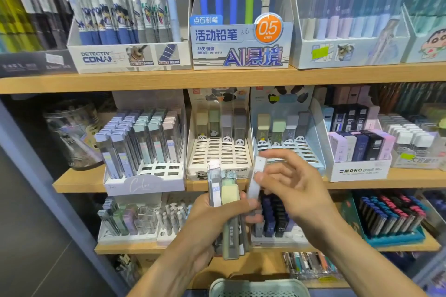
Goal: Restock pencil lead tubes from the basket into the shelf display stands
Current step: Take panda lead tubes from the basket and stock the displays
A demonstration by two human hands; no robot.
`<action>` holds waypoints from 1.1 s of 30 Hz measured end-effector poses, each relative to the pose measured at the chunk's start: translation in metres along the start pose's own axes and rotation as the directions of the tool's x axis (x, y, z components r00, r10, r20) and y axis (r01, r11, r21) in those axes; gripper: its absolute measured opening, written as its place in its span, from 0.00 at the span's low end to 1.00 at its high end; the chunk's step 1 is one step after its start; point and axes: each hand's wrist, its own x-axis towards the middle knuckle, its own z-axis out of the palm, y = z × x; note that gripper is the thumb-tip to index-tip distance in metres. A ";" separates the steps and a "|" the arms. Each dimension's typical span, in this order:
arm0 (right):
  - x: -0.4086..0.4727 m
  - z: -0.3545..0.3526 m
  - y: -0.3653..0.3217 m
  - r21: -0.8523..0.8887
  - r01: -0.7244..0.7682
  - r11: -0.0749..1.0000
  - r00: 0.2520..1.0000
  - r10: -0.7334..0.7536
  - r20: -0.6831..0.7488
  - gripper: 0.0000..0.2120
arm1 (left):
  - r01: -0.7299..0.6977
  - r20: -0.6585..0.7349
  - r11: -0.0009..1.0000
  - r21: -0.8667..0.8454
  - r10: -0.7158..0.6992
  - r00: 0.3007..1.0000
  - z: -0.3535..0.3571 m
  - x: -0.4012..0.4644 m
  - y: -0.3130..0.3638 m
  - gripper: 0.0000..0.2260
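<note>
1. Holding a bundle of lead tubes (226,202), the left hand (217,214) is gripping them upright in front of the middle shelf.
2. Pinching a single pale tube (256,177), the right hand (289,183) is lifting it clear of the bundle; the two hands are sitting close together, almost touching.
3. Judging by this, the sorting step is under way; next, the tube is needing an empty slot in a panda stand (218,152).
4. Counting: two panda stands, each showing four tubes in its back row; one basket (259,287) waiting below.
</note>
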 end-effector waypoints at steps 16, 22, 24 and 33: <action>-0.064 -0.067 0.113 -0.163 -0.466 0.870 0.863 0.406 -0.301 0.11 | 0.454 0.061 0.883 0.114 -0.463 0.884 0.024 0.000 -0.104 0.31; -0.035 -0.093 0.133 -0.525 -0.299 0.797 0.908 0.068 -0.414 0.10 | 0.541 0.133 0.841 -0.025 -0.534 0.835 0.021 0.021 -0.122 0.19; -0.031 -0.095 0.137 -0.602 -0.226 0.766 0.934 -0.006 -0.357 0.12 | 0.531 0.148 0.847 -0.038 -0.520 0.841 0.022 0.027 -0.124 0.17; -0.018 -0.107 0.167 -0.672 -0.105 0.733 0.967 -0.083 -0.242 0.12 | 0.544 0.221 0.839 -0.027 -0.526 0.821 0.029 0.038 -0.120 0.13</action>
